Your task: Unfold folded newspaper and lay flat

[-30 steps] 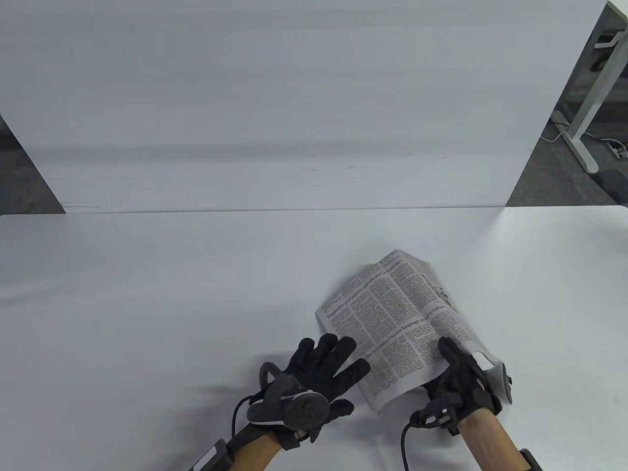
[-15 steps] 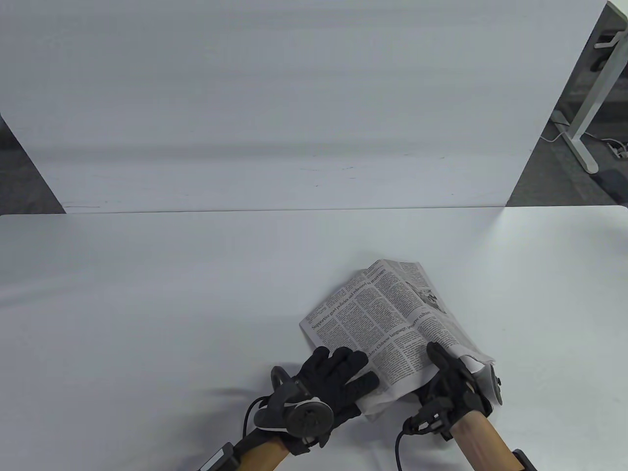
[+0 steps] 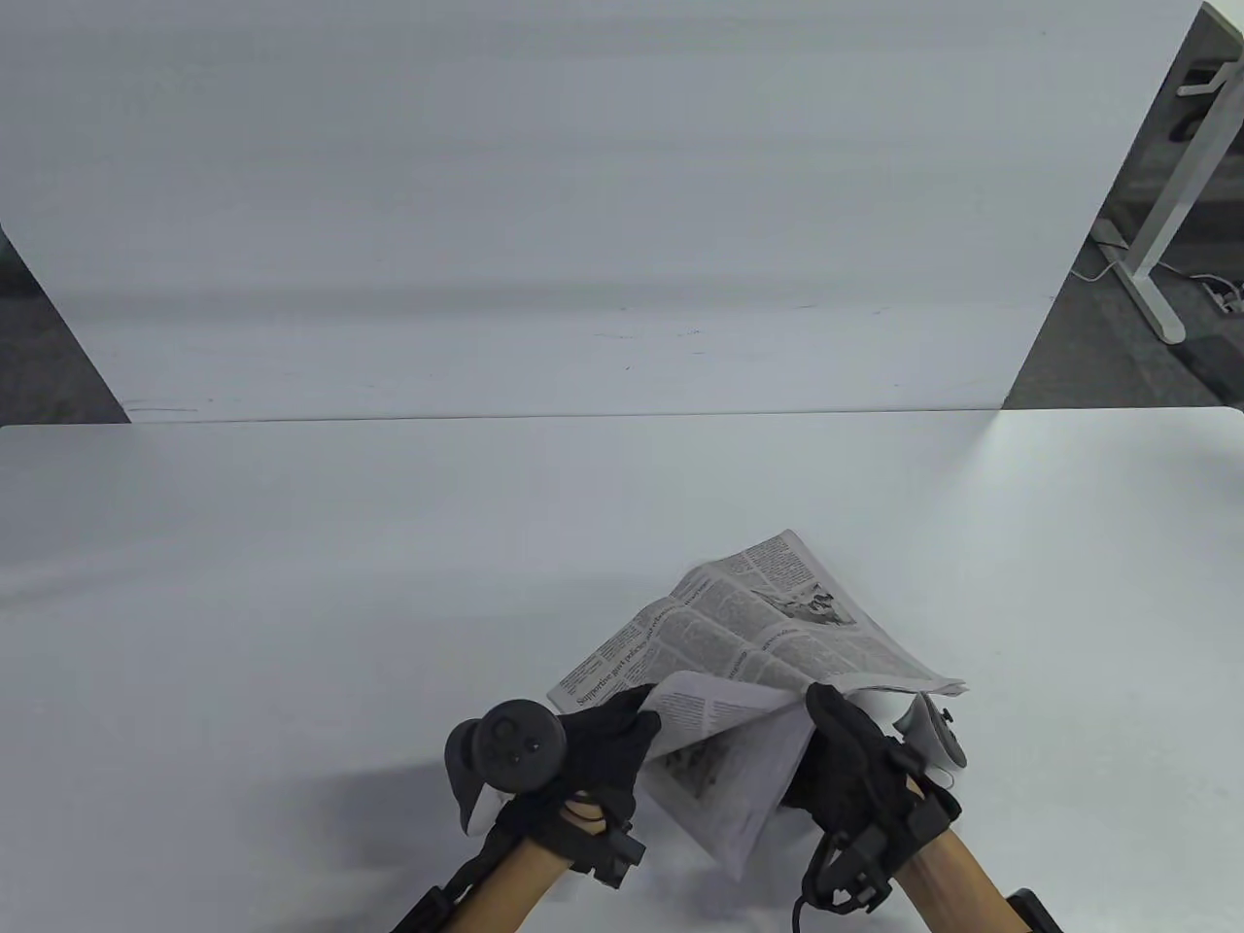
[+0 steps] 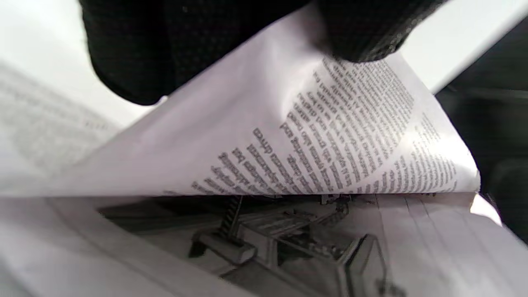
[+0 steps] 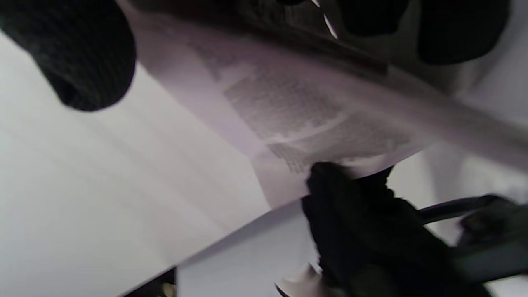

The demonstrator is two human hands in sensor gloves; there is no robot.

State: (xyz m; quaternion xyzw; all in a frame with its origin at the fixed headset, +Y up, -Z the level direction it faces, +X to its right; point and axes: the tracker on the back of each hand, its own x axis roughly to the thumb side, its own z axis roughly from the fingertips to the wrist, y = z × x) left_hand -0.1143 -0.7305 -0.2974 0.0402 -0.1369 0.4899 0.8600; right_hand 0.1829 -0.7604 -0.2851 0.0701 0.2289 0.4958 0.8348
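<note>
The folded newspaper [image 3: 768, 632] lies near the table's front edge, right of centre, partly lifted off the white table [image 3: 292, 583]. My left hand [image 3: 637, 724] pinches the near left flap of the top sheet and holds it raised, so an inner page with a photo shows beneath. In the left wrist view the gloved fingers [image 4: 132, 62] and thumb clamp that sheet [image 4: 309, 144] from both sides. My right hand [image 3: 826, 709] grips the paper's near right edge, thumb on top. The right wrist view is blurred: its thumb [image 5: 82, 53] lies over the paper [image 5: 297, 99].
A large white panel [image 3: 583, 194] stands along the table's far edge. Beyond it at the right is a desk leg [image 3: 1157, 243] on dark floor. The tabletop stretches wide to the left and behind the paper.
The paper has slid nearer and leftward. My left hand, flat beside it before, turned over, took the near flap and lifted it, baring an inner page. My right hand kept its grip.
</note>
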